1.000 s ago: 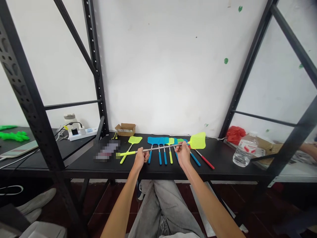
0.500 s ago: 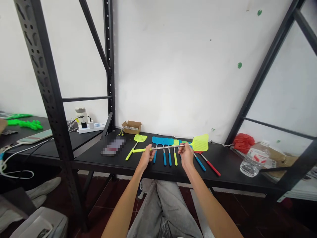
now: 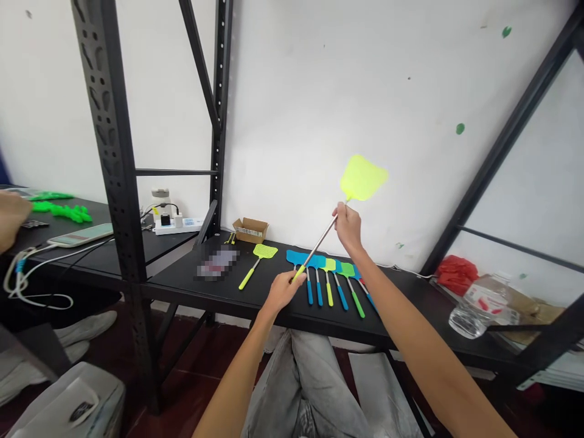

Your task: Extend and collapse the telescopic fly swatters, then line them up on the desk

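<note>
A yellow fly swatter (image 3: 362,177) with a metal rod is held up at a slant over the shelf, its head to the upper right. My left hand (image 3: 283,290) is closed round its yellow handle. Just below the swatter's head, my right hand (image 3: 348,225) grips the top of the rod. Beneath them several fly swatters lie in a row, among them a blue one (image 3: 318,292), a yellow one (image 3: 329,292) and a green one (image 3: 357,298). Another yellow-green swatter (image 3: 249,277) lies apart to the left. My right forearm hides the right end of the row.
On the black shelf (image 3: 182,286) stand a small cardboard box (image 3: 250,230) and a blurred packet (image 3: 218,263). A water bottle (image 3: 481,304) and a red plastic bag (image 3: 456,274) are at the right. Another person's hand (image 3: 16,216) shows at far left, near green objects (image 3: 61,210). Black uprights (image 3: 114,152) frame the shelf.
The held swatter has swung from nearly level to a steep slant, its head rising against the wall. My right hand has gone up with it. Another person's hand shows more at left.
</note>
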Demonstrator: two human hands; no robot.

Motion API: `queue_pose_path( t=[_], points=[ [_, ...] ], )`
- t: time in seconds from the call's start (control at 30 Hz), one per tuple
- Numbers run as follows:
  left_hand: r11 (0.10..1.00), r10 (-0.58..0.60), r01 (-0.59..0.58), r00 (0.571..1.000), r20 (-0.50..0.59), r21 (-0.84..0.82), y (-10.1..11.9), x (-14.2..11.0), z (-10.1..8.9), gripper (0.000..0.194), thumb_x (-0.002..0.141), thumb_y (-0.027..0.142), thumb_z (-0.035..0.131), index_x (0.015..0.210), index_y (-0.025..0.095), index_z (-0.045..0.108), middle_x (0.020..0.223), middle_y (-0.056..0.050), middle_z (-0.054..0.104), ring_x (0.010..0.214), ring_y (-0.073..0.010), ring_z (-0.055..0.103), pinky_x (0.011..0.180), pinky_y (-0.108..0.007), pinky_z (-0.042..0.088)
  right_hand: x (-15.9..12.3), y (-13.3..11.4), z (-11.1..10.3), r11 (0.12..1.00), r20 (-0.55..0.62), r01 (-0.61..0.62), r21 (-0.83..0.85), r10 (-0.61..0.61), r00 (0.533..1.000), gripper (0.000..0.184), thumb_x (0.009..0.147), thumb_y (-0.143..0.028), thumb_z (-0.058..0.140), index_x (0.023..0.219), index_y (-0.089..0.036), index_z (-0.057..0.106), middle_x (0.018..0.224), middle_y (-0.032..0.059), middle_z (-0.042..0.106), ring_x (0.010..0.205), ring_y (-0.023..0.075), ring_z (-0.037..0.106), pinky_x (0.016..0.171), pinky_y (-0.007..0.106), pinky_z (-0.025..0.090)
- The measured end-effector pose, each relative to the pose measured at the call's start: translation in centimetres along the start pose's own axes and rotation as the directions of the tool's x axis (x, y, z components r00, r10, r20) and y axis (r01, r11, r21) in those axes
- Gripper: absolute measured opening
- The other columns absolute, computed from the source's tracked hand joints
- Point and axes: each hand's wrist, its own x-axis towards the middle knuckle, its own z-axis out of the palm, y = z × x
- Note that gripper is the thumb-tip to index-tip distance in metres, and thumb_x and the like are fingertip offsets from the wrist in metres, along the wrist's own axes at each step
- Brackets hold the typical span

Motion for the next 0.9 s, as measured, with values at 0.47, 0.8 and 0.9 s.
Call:
queue_pose_path(
  t=[0.47,0.8,0.9],
  points=[
    [0.994,-0.041,0.033,0.997,0.067,0.108,-2.0,0.2,0.6,0.048,0.095,0.051,0.033,0.062,0.02,0.049,0.061,-0.001,0.057,0.06,-0.0158,0.055,0.063,-0.024,0.037,-1.9,-3.4,7.0,0.961,0.014,0.261,-0.091,-0.261,0.965,0.046,0.101,-0.048,0.026,0.069,-0.023,0.047,0.061,-0.0002,0.051,0.058,0.0174,0.049,0.06,0.029,0.031],
    [0.993,-0.071,0.062,0.993,0.092,0.098,-2.2,0.4,0.6,0.049,0.093,0.053,0.034,0.061,0.02,0.049,0.061,0.0,0.054,0.061,-0.0157,0.053,0.063,-0.025,0.037,-3.4,-2.8,7.1,0.971,-0.014,0.232,-0.056,-0.233,0.972,0.045,0.101,-0.051,0.022,0.072,-0.024,0.043,0.061,-0.0006,0.048,0.058,0.0176,0.048,0.061,0.028,0.031],
    [0.993,-0.077,0.069,0.993,0.089,0.091,-2.1,0.4,0.6,0.048,0.092,0.052,0.035,0.06,0.02,0.05,0.061,-0.001,0.056,0.06,-0.0157,0.052,0.062,-0.025,0.038,-3.8,-2.7,7.3,0.971,-0.013,0.235,-0.048,-0.236,0.972,0.044,0.101,-0.051,0.022,0.072,-0.024,0.041,0.062,-0.0007,0.047,0.058,0.0176,0.047,0.06,0.029,0.03]
  ],
)
